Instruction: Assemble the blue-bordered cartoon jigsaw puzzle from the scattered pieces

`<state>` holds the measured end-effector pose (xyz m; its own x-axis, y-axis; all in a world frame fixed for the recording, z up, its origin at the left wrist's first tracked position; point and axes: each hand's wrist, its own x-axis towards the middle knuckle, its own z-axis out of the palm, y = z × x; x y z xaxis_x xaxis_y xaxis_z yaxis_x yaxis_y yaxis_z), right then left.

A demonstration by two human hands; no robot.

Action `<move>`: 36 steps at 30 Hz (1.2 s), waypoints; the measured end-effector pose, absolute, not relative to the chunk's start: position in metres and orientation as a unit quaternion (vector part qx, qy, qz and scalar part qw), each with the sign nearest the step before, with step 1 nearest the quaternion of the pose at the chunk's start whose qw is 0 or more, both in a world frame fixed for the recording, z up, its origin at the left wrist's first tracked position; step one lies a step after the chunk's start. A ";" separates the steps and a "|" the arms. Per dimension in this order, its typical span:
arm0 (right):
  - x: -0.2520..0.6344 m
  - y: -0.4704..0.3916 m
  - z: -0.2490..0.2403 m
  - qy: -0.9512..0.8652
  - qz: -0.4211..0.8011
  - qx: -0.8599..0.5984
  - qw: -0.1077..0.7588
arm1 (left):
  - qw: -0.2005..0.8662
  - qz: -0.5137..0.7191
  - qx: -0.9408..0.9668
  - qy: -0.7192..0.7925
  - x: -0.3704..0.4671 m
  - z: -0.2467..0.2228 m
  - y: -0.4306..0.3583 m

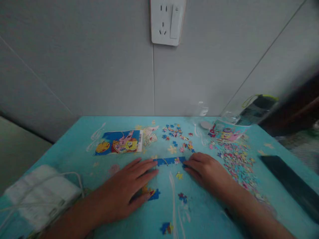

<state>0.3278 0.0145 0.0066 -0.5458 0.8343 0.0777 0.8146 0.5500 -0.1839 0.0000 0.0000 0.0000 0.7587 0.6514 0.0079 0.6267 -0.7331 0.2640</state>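
My left hand (132, 184) lies with its fingers stretched and apart over the left side of a partly joined jigsaw. Its fingertips touch the left end of a blue jigsaw strip (169, 161), and a blue and yellow joined section (154, 195) shows by the thumb. At the strip's right end, my right hand (204, 167) is closed, fingertips together on a small blue jigsaw piece (184, 165), mostly hidden by the fingers. Below the strip lie a yellow piece (179, 175), a dark blue and red cluster (182, 198) and a blue and yellow cluster (166, 228).
A cartoon picture card (122, 142) lies at the back left. Loose pieces (174, 129) sit at the back, with a larger heap (239, 162) right of my right arm. A white power strip (43, 196) with cables is at left, a black slab (290, 182) at right.
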 end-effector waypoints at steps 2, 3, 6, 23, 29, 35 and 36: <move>0.327 0.013 0.009 -0.876 0.064 -0.470 0.085 | 0.124 0.051 0.929 0.344 -0.002 -0.002 -0.001; 0.327 0.012 0.010 -0.876 0.064 -0.469 0.088 | 0.123 0.050 0.929 0.344 -0.002 -0.003 -0.002; 0.328 0.011 0.012 -0.877 0.067 -0.466 0.095 | 0.120 0.039 0.930 0.346 -0.002 -0.002 -0.002; 0.335 0.026 0.004 -0.850 0.055 -0.484 0.200 | 0.133 0.071 0.927 0.343 0.000 0.001 -0.001; 0.307 0.059 -0.004 -0.850 0.000 -0.488 0.197 | 0.142 0.071 0.923 0.350 -0.002 -0.001 -0.003; 0.287 0.077 -0.003 -0.856 0.000 -0.499 0.135 | 0.154 0.081 0.920 0.350 -0.001 -0.002 -0.002; 0.287 0.075 -0.003 -0.858 -0.002 -0.497 0.131 | 0.154 0.077 0.921 0.350 -0.001 -0.002 -0.002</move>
